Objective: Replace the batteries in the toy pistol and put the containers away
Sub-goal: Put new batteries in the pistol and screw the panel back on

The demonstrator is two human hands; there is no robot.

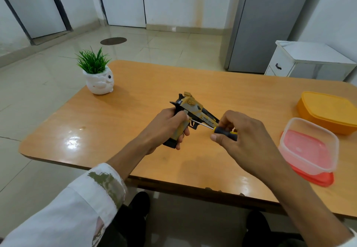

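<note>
My left hand [166, 128] grips the handle of a yellow and black toy pistol [195, 111], held above the middle of the wooden table [119, 123] with its barrel pointing right. My right hand [241, 130] holds a small screwdriver [222, 129] with a black and yellow handle. Its thin metal shaft reaches left to the pistol's grip, just under my left thumb. A clear plastic container [309, 146] stands open at the right on its red lid [316, 179]. An orange container [328, 109] with its lid on sits behind it.
A white owl-shaped pot with a green plant [98, 74] stands at the table's far left corner. A white cabinet [309, 61] and a grey door are beyond the table on the right. My knees show below the near edge.
</note>
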